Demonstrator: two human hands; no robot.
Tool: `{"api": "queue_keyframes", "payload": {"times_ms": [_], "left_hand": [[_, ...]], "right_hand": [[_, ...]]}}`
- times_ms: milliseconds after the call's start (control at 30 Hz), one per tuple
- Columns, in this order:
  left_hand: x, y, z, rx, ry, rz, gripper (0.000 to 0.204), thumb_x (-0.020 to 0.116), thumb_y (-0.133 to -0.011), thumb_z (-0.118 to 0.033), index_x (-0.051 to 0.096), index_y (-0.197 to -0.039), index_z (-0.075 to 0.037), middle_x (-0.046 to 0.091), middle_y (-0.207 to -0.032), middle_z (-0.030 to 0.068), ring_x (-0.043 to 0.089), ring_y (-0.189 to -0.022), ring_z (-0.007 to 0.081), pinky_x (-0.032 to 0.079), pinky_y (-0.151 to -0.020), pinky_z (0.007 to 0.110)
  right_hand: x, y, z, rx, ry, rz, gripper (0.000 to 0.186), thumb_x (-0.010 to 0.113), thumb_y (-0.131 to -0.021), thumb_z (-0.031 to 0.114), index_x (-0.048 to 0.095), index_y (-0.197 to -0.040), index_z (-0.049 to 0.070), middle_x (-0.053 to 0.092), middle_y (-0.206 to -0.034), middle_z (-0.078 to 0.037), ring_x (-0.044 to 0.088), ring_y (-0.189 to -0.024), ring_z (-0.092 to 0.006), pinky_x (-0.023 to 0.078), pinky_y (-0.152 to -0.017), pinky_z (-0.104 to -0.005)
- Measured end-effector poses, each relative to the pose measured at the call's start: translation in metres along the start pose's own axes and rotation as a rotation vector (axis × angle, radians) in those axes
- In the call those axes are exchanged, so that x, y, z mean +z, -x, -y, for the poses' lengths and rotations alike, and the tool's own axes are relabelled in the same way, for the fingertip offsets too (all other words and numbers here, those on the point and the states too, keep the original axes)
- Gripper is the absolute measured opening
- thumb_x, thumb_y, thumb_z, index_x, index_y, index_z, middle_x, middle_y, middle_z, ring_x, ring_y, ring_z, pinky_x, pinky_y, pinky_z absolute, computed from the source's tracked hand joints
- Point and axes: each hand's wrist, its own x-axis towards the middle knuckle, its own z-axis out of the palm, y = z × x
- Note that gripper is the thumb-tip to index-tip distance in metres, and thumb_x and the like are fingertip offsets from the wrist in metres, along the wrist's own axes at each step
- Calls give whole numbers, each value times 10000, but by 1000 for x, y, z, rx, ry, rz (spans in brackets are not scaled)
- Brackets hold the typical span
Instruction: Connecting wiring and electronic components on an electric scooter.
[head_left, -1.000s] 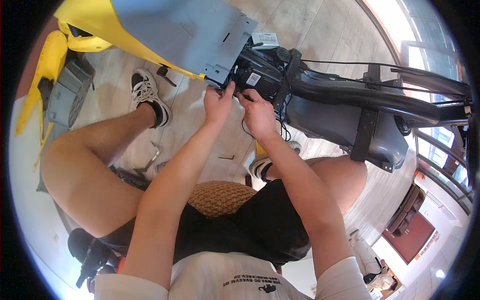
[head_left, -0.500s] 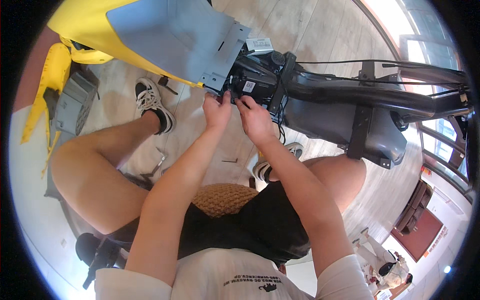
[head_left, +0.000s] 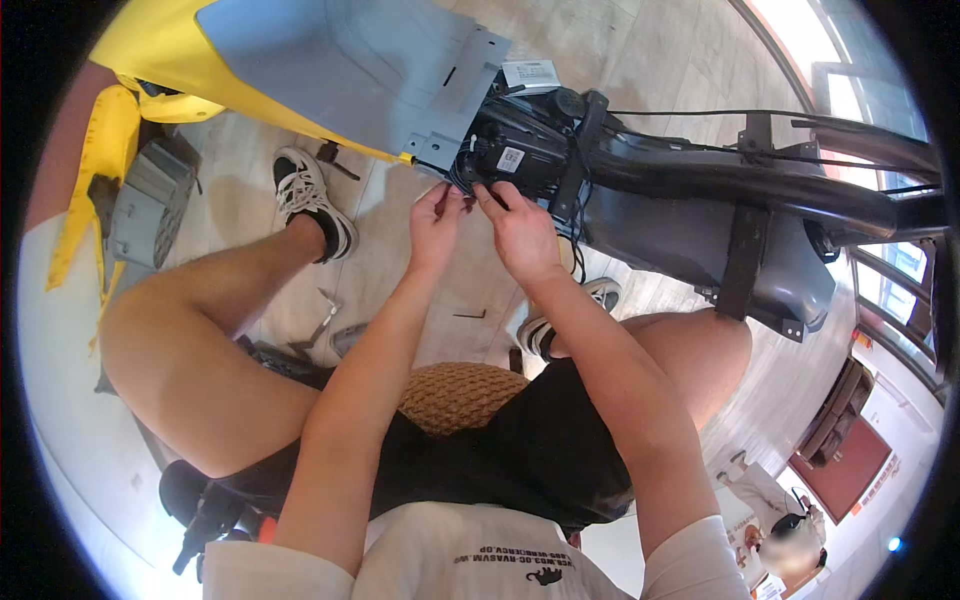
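Observation:
At the top centre, a grey-and-yellow body panel (head_left: 340,70) meets a black frame (head_left: 760,185) with a dark electronic housing (head_left: 530,140), which carries a white label. Black cables (head_left: 460,168) run beside the housing and hang in loops below it. My left hand (head_left: 436,222) is closed in a pinch at these cables, just below the panel's lower corner. My right hand (head_left: 520,230) is beside it, fingers bent together at the same spot. What exactly each pinch holds is too small and hidden to tell.
Yellow and grey loose panels (head_left: 95,170) lie at the left. A hex key (head_left: 470,313) and folded metal tool (head_left: 322,325) lie on the floor (head_left: 390,300) between my legs. A woven seat (head_left: 460,395) is under me. A person (head_left: 760,500) is at lower right, near windows and wall.
My two hands stay together at the cables, their fingertips shifting slightly. The view has shifted a little. The person at lower right has changed posture, now bent further over.

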Motion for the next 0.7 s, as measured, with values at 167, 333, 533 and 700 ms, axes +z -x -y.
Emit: {"api": "queue_keyframes", "payload": {"times_ms": [167, 333, 533, 700], "left_hand": [[-1, -3, -1, 15, -19, -18, 209, 582, -1030, -104, 693, -1098, 59, 719, -986, 69, 677, -856, 122, 575, -821, 282], [2, 0, -5, 24, 33, -47, 189, 592, -1014, -83, 703, -1037, 69, 720, -930, 60, 661, -818, 110, 565, -786, 278], [0, -2, -4, -15, -34, -46, 214, 608, -1022, -125, 709, -1055, 61, 722, -923, 56, 663, -811, 110, 563, -791, 277], [-3, -1, -6, 44, -173, -7, 220, 618, -1017, -134, 713, -1040, 63, 725, -883, 58, 659, -800, 99, 551, -778, 269]], "right_hand": [[-4, -4, 6, -7, 5, -38, 430, 620, -790, -10, 722, -1198, 81, 646, -1166, -55, 661, -980, -277, 501, -884, -429], [-1, -7, 4, -64, 19, -162, 410, 622, -778, -12, 734, -1164, 66, 666, -1136, -69, 621, -1073, -272, 440, -938, -433], [5, -6, 2, -33, -115, -121, 408, 611, -767, -27, 721, -1157, 18, 666, -1117, -108, 612, -1067, -300, 469, -919, -423], [7, -5, 0, -27, -133, -97, 397, 603, -777, -39, 714, -1155, 4, 663, -1118, -126, 612, -1036, -319, 473, -912, -417]]}}
